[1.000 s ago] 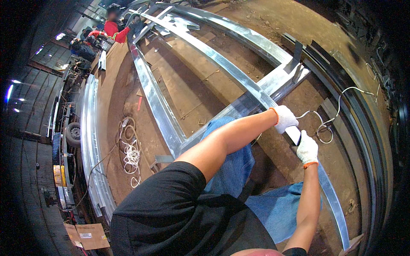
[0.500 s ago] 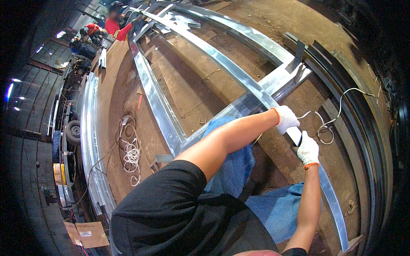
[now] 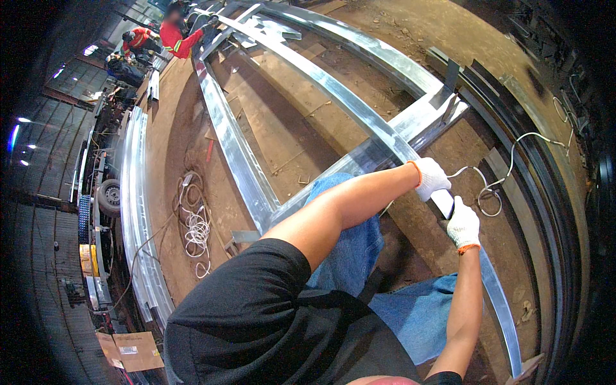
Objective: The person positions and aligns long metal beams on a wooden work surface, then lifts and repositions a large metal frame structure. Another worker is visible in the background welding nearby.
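Note:
A long, silvery metal bar [image 3: 359, 114] runs from the far upper left, under both my hands, to the lower right. It crosses over a wide metal crosspiece [image 3: 420, 122] of a large frame. My left hand [image 3: 432, 179], in a white knit glove with an orange cuff, is closed over the bar. Just nearer to me, my right hand [image 3: 463, 226], gloved alike, is closed at the bar's edge with its thumb along it. A small dark patch shows beside that thumb; I cannot make out what it is. The fingers' undersides are hidden.
A co-worker in red [image 3: 179, 40] reaches toward the bar's far end; another [image 3: 138, 42] bends farther back. A coiled white cable [image 3: 197, 232] lies at left beside stacked metal lengths [image 3: 136, 199]. Dark steel lengths [image 3: 536, 186] and a white cord [image 3: 513, 160] lie at right.
My hands and the bar stay in place. The co-worker in red at the far end has shifted slightly, with an arm stretched further toward the bar.

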